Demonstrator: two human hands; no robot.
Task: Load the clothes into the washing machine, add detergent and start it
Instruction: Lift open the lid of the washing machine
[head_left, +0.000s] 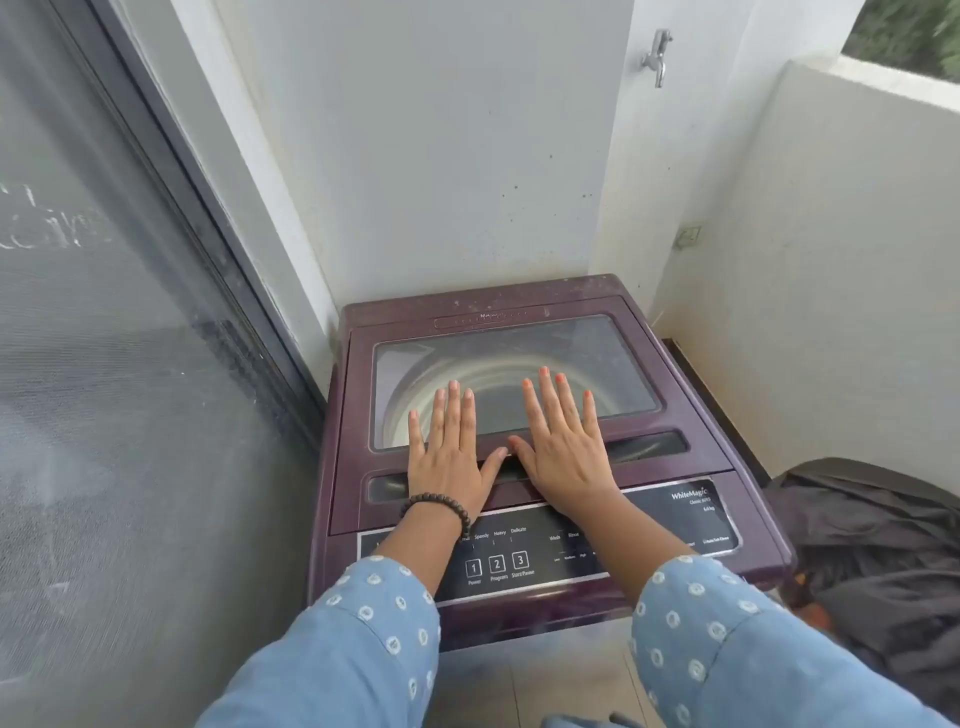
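Observation:
A dark purple top-loading washing machine (691, 457) stands in a corner. Its glass lid (571, 353) is down, and the steel drum shows through it. My left hand (449, 452) and my right hand (563, 447) lie flat on the lid's front edge, side by side, fingers spread, holding nothing. Below my wrists runs the black control panel (514, 564) with buttons marked 1, 2 and 3. A heap of dark clothes (878, 551) lies on the floor to the right of the machine.
A dark-framed glass door (114, 312) runs along the left. White walls close in the back and right, with a metal tap (657, 57) high up and a wall socket (688, 236). Grey tiled floor (545, 680) shows between my sleeves.

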